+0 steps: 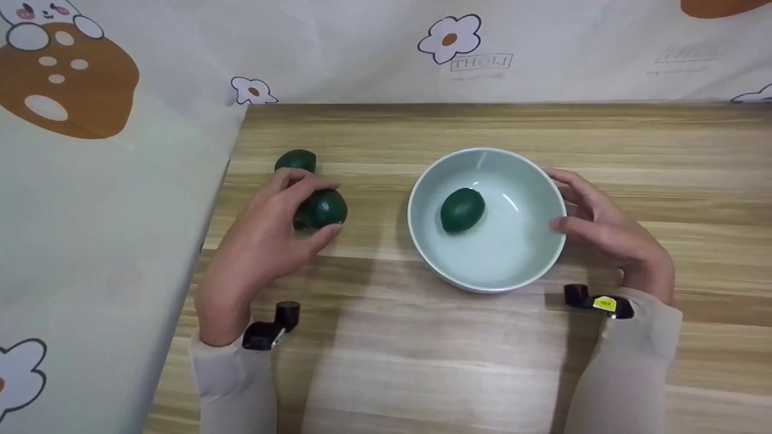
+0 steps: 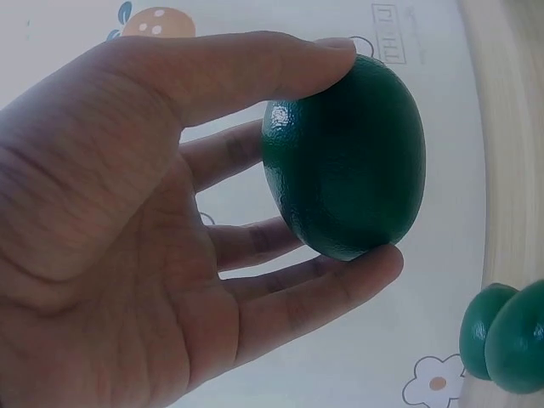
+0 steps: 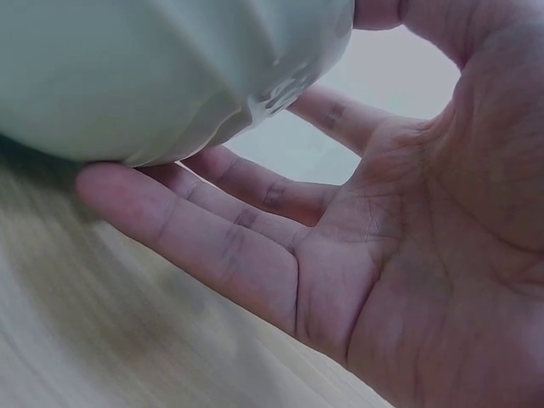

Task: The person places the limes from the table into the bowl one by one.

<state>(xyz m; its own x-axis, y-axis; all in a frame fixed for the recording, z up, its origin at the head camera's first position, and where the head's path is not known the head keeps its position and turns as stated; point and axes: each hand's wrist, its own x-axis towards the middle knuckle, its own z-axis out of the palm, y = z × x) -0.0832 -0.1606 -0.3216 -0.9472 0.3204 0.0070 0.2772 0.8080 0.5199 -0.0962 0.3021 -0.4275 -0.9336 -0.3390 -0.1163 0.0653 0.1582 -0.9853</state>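
Observation:
My left hand (image 1: 259, 241) pinches a dark green lime (image 1: 329, 209) between thumb and fingertips, left of the bowl. In the left wrist view this lime (image 2: 348, 174) looks smooth and glossy. Behind the fingers, another lime (image 1: 297, 159) lies on the table, partly hidden. Two limes (image 2: 520, 340) show side by side at the right of the left wrist view. My right hand (image 1: 612, 229) holds the pale green bowl (image 1: 512, 256) at its right side, thumb over the rim, fingers (image 3: 212, 246) against the lower outside. One lime (image 1: 462, 210) lies inside, left of the middle.
The wooden table (image 1: 434, 361) runs under both arms. A pale cloth (image 1: 338, 54) printed with flowers and brown shapes covers the back and the left side. Each sleeve cuff carries a small black camera mount (image 1: 609, 306).

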